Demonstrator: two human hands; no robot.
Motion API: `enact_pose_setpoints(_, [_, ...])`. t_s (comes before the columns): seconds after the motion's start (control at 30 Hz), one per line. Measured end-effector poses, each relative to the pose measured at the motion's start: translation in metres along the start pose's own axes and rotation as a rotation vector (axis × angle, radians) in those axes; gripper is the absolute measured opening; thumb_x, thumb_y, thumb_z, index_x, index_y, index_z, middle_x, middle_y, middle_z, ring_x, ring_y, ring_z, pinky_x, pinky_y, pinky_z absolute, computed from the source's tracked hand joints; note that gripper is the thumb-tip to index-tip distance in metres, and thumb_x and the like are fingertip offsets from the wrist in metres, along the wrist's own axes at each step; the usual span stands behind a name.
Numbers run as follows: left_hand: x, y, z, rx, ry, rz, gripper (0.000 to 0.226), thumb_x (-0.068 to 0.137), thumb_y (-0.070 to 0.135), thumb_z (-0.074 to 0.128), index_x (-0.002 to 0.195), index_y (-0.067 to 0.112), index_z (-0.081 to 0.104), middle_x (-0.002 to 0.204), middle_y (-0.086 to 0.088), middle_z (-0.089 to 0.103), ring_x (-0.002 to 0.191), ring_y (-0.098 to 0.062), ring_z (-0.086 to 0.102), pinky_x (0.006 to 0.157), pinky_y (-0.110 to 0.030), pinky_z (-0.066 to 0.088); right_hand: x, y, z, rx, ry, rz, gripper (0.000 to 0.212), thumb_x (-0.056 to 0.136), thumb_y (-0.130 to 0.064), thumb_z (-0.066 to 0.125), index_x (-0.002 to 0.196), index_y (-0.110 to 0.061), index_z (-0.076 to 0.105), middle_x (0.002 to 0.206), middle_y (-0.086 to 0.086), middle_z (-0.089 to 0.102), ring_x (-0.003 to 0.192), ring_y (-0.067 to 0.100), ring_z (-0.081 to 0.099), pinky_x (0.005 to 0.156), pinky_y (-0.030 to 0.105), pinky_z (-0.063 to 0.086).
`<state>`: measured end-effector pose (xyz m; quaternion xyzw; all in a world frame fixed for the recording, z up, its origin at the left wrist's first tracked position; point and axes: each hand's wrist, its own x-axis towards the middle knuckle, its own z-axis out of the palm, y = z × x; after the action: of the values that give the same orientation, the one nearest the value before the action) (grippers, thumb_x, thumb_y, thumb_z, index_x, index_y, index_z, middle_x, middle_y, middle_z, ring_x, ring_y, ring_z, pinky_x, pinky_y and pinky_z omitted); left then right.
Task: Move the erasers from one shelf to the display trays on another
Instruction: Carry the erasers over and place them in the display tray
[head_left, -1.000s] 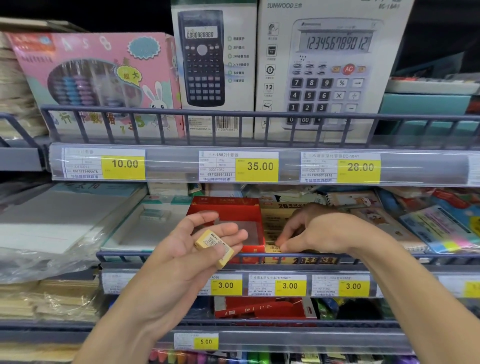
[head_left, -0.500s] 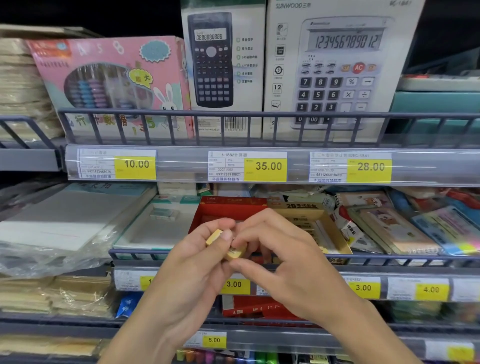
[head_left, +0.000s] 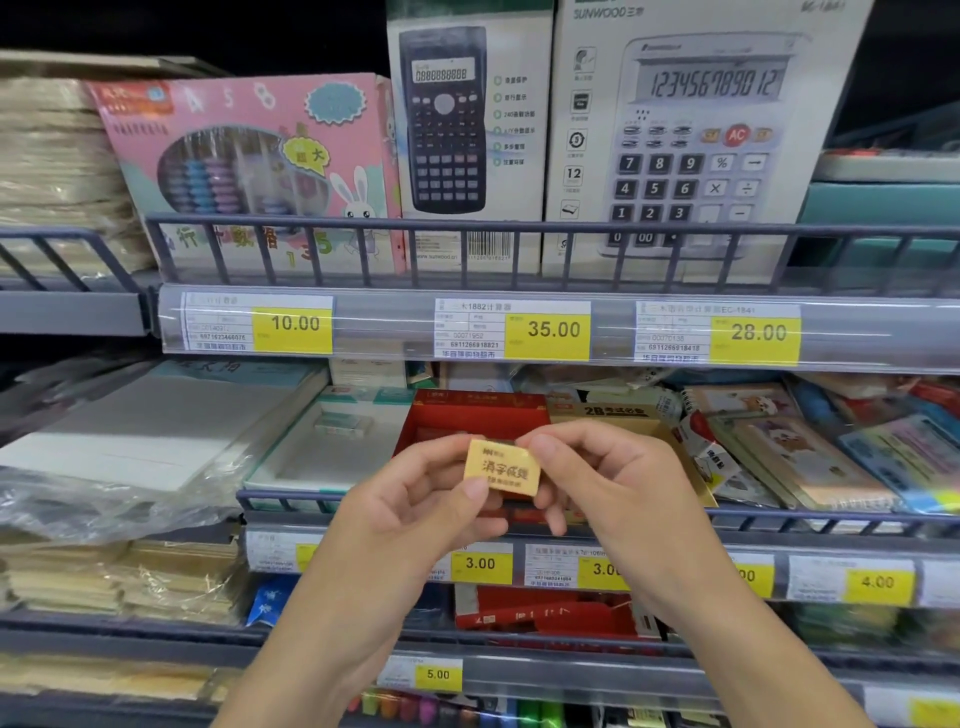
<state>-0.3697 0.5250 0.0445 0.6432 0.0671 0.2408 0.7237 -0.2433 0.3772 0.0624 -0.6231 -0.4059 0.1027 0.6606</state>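
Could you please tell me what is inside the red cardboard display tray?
The red cardboard display tray shows only bare upper interior; the yellow eraser and hands cover the rest.

Item: one yellow eraser (head_left: 503, 472), printed face to camera, pinched at centre frame between left hand (head_left: 415, 512) and right hand (head_left: 605, 491), thumbs and fingers curled on its edges. Directly behind, at 12 o'clock: red display tray (head_left: 470, 415) on the middle shelf (head_left: 810, 519). At 1 o'clock: tan display tray (head_left: 618, 413). Upper shelf: two boxed calculators (head_left: 696, 130) and a pink abacus box (head_left: 244, 161) at 11 o'clock. Yellow price tags (head_left: 548, 330) line the shelf edges.
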Motion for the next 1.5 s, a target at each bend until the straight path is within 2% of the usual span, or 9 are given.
enact_pose_setpoints(0.17, [0.000,0.000,0.002,0.025,0.024,0.059,0.035,0.075,0.029,0.080,0.110,0.035,0.077,0.110,-0.007,0.079,0.098,-0.025,0.076,0.082,-0.025,0.061,0.000,-0.001,-0.005,-0.043,-0.004,-0.013,0.017,0.093,-0.035,0.063,0.091,-0.026,0.078,0.070,0.004,0.070,0.054,0.015,0.059,0.057,0.022,0.050])
enact_pose_setpoints(0.27, [0.001,-0.001,0.004,0.038,0.068,0.083,0.034,0.073,0.030,0.081,0.107,0.035,0.078,0.107,-0.005,0.079,0.096,-0.024,0.077,0.082,-0.022,0.060,-0.004,0.000,-0.014,-0.036,-0.025,-0.060,0.013,0.093,-0.027,0.068,0.104,-0.030,0.075,0.089,-0.002,0.073,0.069,0.010,0.065,0.069,0.022,0.054])
enact_pose_setpoints(0.47, [0.003,-0.004,0.006,0.096,0.068,0.138,0.036,0.074,0.033,0.081,0.110,0.038,0.077,0.108,0.000,0.080,0.099,-0.021,0.076,0.083,-0.020,0.059,-0.011,0.008,-0.023,-0.216,-0.080,-0.213,0.041,0.084,-0.010,0.078,0.119,-0.030,0.070,0.114,-0.005,0.063,0.093,0.024,0.062,0.075,0.028,0.053])
enact_pose_setpoints(0.63, [0.006,-0.006,0.013,0.276,0.038,0.166,0.037,0.079,0.040,0.076,0.115,0.046,0.074,0.107,0.012,0.079,0.100,-0.011,0.074,0.084,-0.014,0.056,-0.010,0.009,-0.034,-0.439,-0.073,-0.313,0.037,0.086,-0.018,0.078,0.120,-0.030,0.070,0.110,-0.010,0.061,0.092,0.022,0.061,0.073,0.028,0.052])
enact_pose_setpoints(0.8, [0.012,-0.014,0.015,0.831,0.174,0.348,0.031,0.094,0.053,0.056,0.125,0.046,0.060,0.109,0.030,0.067,0.112,0.001,0.060,0.085,-0.017,0.050,0.010,0.009,-0.085,-0.619,0.107,-0.026,0.026,0.085,-0.031,0.076,0.107,-0.043,0.070,0.089,-0.020,0.071,0.081,0.004,0.066,0.068,0.022,0.055])
enact_pose_setpoints(0.97, [0.020,-0.031,0.012,1.194,0.116,0.406,0.041,0.097,0.059,0.049,0.118,0.032,0.071,0.109,0.022,0.063,0.108,-0.005,0.050,0.094,-0.028,0.031,0.033,0.021,-0.111,-0.675,0.102,0.097,0.026,0.085,-0.023,0.079,0.097,-0.043,0.068,0.088,-0.014,0.070,0.079,-0.001,0.064,0.067,0.004,0.044])
enact_pose_setpoints(1.1, [0.023,-0.039,0.012,1.292,0.120,0.477,0.043,0.095,0.057,0.046,0.112,0.030,0.075,0.100,0.017,0.066,0.095,-0.012,0.057,0.087,-0.033,0.031,0.055,0.029,-0.107,-0.753,-0.025,0.189,0.024,0.084,-0.028,0.080,0.097,-0.043,0.066,0.088,-0.023,0.066,0.084,-0.004,0.062,0.065,0.003,0.041])
enact_pose_setpoints(1.33, [0.024,-0.042,0.011,1.292,0.134,0.514,0.039,0.096,0.055,0.047,0.108,0.031,0.075,0.096,0.018,0.066,0.091,-0.011,0.057,0.085,-0.035,0.032,0.085,0.048,-0.086,-0.858,-0.116,0.200,0.017,0.085,-0.031,0.078,0.087,-0.044,0.066,0.093,-0.023,0.065,0.091,-0.001,0.062,0.081,0.021,0.050])
enact_pose_setpoints(1.5, [0.025,-0.043,0.012,1.281,0.138,0.503,0.038,0.096,0.054,0.048,0.108,0.030,0.076,0.096,0.017,0.066,0.091,-0.013,0.058,0.085,-0.037,0.037,0.091,0.052,-0.081,-0.981,-0.128,0.121,0.013,0.085,-0.029,0.077,0.087,-0.039,0.070,0.082,-0.030,0.055,0.078,-0.011,0.052,0.067,0.010,0.038])
